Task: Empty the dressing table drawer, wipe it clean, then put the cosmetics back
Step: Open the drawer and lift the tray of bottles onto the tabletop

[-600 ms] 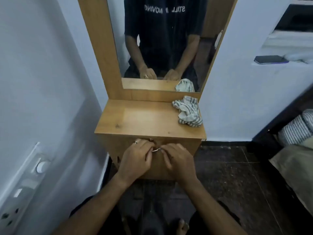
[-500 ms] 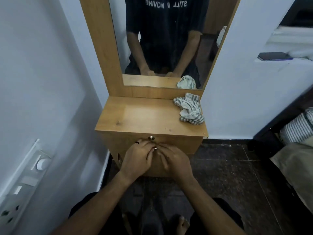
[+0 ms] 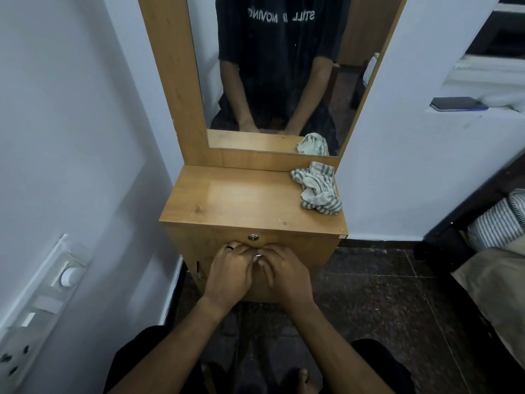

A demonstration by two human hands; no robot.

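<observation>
Curling side by side over a small metal handle (image 3: 258, 255) just below the round keyhole (image 3: 252, 237), the left hand (image 3: 231, 273) and right hand (image 3: 284, 273) grip the shut wooden drawer front (image 3: 306, 251), seemingly to pull it open, while the striped cloth (image 3: 316, 187) waits on top for wiping

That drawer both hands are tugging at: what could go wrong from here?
Both the left hand and right hand crowd one small handle, so the grip may slip. There is a keyhole just above; if the drawer is locked, pulling harder might tip the dressing table. A sudden jerk could also slide the striped cloth off the top.
</observation>
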